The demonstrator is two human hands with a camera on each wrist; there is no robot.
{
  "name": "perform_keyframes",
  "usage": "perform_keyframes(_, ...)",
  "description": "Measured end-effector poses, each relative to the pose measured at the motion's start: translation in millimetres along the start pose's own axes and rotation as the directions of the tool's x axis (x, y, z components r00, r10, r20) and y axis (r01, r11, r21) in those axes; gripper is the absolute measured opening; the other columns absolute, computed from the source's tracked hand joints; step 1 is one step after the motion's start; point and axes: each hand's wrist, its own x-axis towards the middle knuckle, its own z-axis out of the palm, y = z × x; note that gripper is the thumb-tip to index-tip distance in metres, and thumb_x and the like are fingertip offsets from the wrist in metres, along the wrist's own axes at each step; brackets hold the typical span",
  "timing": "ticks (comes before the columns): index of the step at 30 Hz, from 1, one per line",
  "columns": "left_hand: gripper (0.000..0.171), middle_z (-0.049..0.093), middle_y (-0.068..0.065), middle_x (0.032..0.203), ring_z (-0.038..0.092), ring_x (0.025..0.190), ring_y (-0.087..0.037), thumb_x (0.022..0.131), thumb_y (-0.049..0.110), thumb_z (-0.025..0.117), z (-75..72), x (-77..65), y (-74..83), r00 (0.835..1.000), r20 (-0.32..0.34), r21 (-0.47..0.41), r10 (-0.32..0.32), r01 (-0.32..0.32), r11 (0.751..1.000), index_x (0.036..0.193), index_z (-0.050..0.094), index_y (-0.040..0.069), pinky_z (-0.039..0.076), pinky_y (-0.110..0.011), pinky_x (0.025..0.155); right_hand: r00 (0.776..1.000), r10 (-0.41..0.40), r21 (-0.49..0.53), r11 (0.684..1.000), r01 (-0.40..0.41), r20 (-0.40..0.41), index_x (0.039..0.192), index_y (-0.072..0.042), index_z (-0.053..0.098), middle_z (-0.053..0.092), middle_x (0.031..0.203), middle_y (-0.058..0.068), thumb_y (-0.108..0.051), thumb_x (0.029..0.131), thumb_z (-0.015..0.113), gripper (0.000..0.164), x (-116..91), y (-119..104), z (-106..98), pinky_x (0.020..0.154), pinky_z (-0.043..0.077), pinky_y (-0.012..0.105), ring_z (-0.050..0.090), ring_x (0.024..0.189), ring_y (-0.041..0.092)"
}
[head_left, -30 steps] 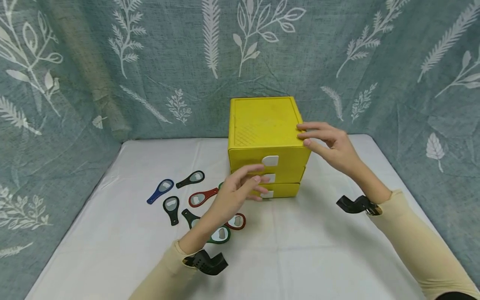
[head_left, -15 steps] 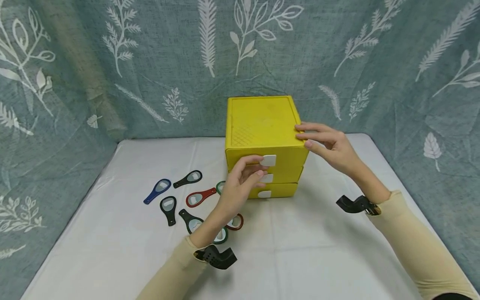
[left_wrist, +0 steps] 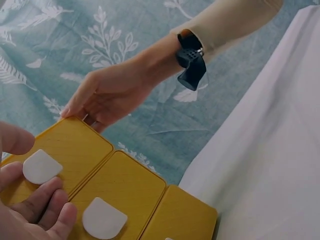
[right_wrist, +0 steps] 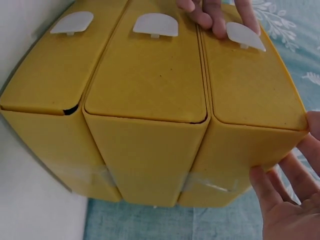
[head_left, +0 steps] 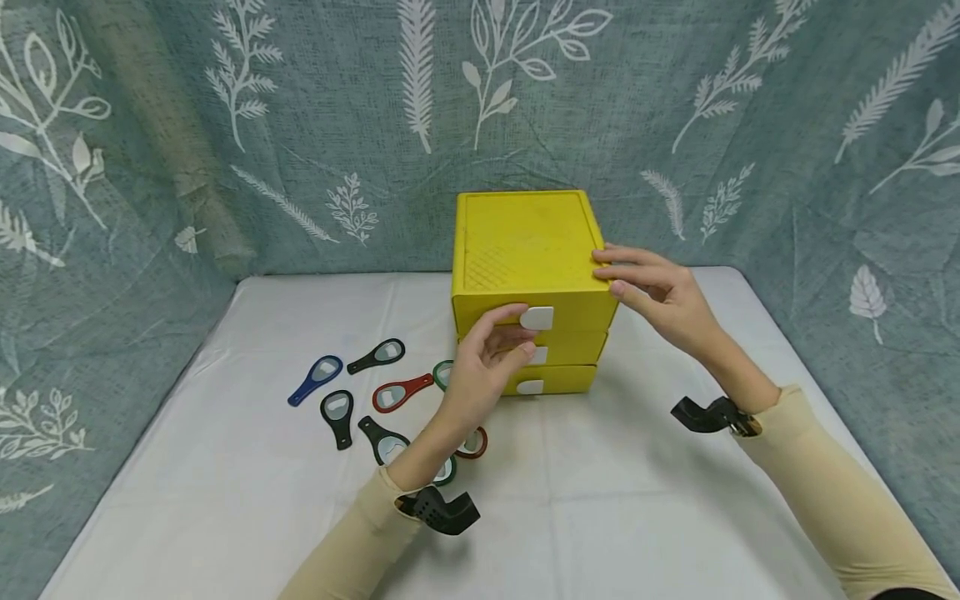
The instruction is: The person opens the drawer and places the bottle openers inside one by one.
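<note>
Fingers of the left hand (head_left: 483,367) were bent about the white tab (head_left: 537,318) on the top drawer (head_left: 585,312) of a yellow three-drawer cabinet (head_left: 528,242); how tight the hold was could not be told. The right hand (head_left: 671,304) was loosely spread, gripping nothing, its fingertips resting on the cabinet's right edge near the front corner. The cabinet stood toward the back of a white-covered desk (head_left: 600,500), before a blue-green leaf-patterned curtain (head_left: 345,83), its three drawers pushed in. A middle tab (left_wrist: 105,218) and a lower tab (head_left: 530,387) lined up below the first.

On the desk to the cabinet's left lay a blue bottle opener (head_left: 306,387), two black bottle openers (head_left: 342,432) and a red bottle opener (head_left: 415,386). A green-rimmed opener (head_left: 444,375) was partly hidden by the left hand, while others lay beside and beneath the left forearm. Beige sleeves (head_left: 832,500) covered both arms, with a black device at each wrist (head_left: 442,510).
</note>
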Motion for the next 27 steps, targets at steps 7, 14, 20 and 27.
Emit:
perform_keyframes(7, 0.038, 0.061, -0.018, 0.115, 0.060, 0.108, -0.029, 0.098, 0.007, 0.062, -1.2, -0.2, -1.6, 1.000, -0.021, 0.024, -0.016, 0.017, 1.000, 0.135, 0.055, 0.008, 0.051, -0.036, 0.090, 1.000, 0.001, -0.016, 1.000, -0.001, -0.019, 0.120, 0.006, 0.067, 0.055, 0.136, 0.020, 0.008, 0.095, 0.058, 0.027, -0.7, -0.4, 2.1, 0.101, 0.044, 0.031, 0.035, 0.138, 0.034)
perform_keyframes(14, 0.032, 0.065, -0.017, 0.110, 0.063, 0.104, -0.032, 0.100, 0.009, 0.058, -0.6, 1.2, -3.6, 0.999, -0.045, 0.024, -0.003, 0.004, 1.000, 0.132, 0.058, 0.008, 0.054, -0.039, 0.085, 0.999, -0.030, -0.044, 0.999, 0.029, -0.022, 0.117, 0.006, 0.069, 0.057, 0.133, 0.021, 0.007, 0.097, 0.056, 0.024, -0.5, 2.3, 0.5, 0.107, 0.037, 0.035, 0.038, 0.137, 0.034)
perform_keyframes(20, 0.026, 0.069, -0.022, 0.104, 0.069, 0.088, -0.035, 0.100, 0.008, 0.059, 0.5, 4.4, -4.0, 0.996, -0.084, -0.021, -0.018, 0.017, 1.000, 0.126, 0.062, 0.004, 0.058, -0.043, 0.071, 0.999, -0.041, -0.023, 0.999, 0.040, -0.014, 0.117, 0.008, 0.068, 0.057, 0.132, 0.021, 0.009, 0.096, 0.056, 0.024, -2.4, 6.3, -0.2, 0.107, 0.037, 0.035, 0.037, 0.137, 0.034)
perform_keyframes(27, 0.027, 0.069, -0.024, 0.101, 0.071, 0.070, -0.030, 0.099, 0.011, 0.062, 2.7, 2.9, -3.4, 0.993, -0.107, -0.039, -0.046, 0.042, 0.998, 0.125, 0.063, 0.006, 0.058, -0.035, 0.058, 0.997, -0.003, 0.056, 0.998, 0.008, -0.083, 0.117, 0.009, 0.067, 0.056, 0.134, 0.020, 0.007, 0.097, 0.055, 0.023, -5.4, 2.8, 9.4, 0.107, 0.037, 0.036, 0.036, 0.137, 0.033)
